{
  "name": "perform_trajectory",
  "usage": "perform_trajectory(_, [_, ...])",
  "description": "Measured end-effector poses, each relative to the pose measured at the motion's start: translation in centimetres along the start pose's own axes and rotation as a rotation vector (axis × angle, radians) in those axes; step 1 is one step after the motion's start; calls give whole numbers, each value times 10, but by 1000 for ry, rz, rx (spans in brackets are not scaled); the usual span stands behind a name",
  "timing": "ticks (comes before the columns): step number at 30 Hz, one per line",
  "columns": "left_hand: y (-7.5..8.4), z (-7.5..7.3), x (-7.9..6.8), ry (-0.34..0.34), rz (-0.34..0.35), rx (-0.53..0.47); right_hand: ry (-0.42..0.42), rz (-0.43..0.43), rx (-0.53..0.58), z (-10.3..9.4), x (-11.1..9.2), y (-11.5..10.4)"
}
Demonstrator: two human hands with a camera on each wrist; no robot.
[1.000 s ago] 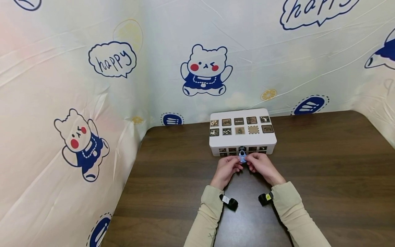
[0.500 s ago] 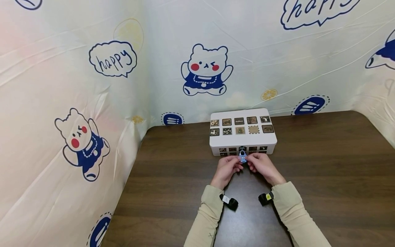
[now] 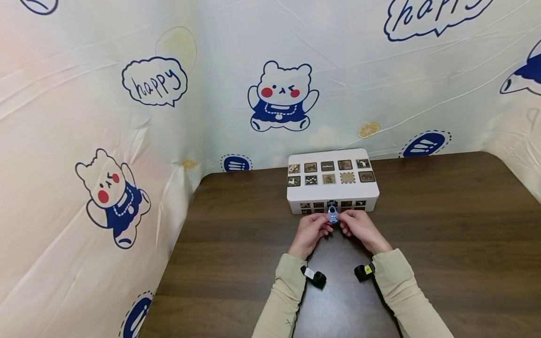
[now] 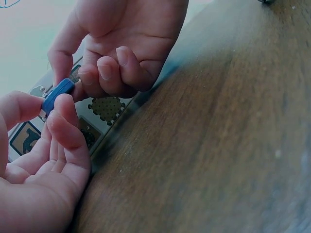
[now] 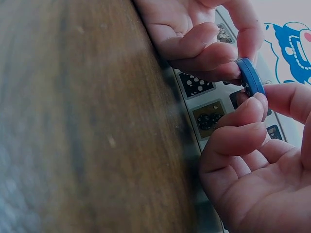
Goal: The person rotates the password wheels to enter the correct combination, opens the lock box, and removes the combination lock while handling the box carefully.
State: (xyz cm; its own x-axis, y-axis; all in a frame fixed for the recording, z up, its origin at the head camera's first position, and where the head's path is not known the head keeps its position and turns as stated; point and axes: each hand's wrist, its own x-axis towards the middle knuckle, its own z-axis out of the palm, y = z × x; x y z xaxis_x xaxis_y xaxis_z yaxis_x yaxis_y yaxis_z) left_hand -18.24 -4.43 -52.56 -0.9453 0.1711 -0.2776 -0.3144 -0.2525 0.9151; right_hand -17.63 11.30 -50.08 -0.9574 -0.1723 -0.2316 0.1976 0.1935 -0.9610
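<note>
A white box (image 3: pixel 325 192) printed with small dark picture squares sits at the table's back. At the middle of its front side is a small blue padlock (image 3: pixel 333 218), close to a metal clasp (image 3: pixel 332 203); whether its shackle runs through the clasp is too small to tell. My left hand (image 3: pixel 309 234) pinches the padlock's left edge between thumb and finger. From the right, my right hand (image 3: pixel 362 231) pinches the opposite edge. Both wrist views show the blue body (image 4: pixel 57 96) edge-on between the fingertips, its face mostly hidden.
The dark wooden table (image 3: pixel 236 263) stretches to both sides of the box and toward me. A pale cloth (image 3: pixel 228 84) with bears and lettering hangs behind and at the left. Black straps (image 3: pixel 316 278) are on both wrists.
</note>
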Motion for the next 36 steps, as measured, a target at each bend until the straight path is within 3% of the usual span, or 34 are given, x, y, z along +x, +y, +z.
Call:
perform_trajectory(14, [0,0,0,2,-4,1,-17,16,14,-1,-6,-11])
perform_trajectory(25, [-2,0,1,3,-1,6,27,43,49,0,0,-1])
perform_trajectory(36, [0,1,0,8,-4,1,39,5,-27,1,-1,-3])
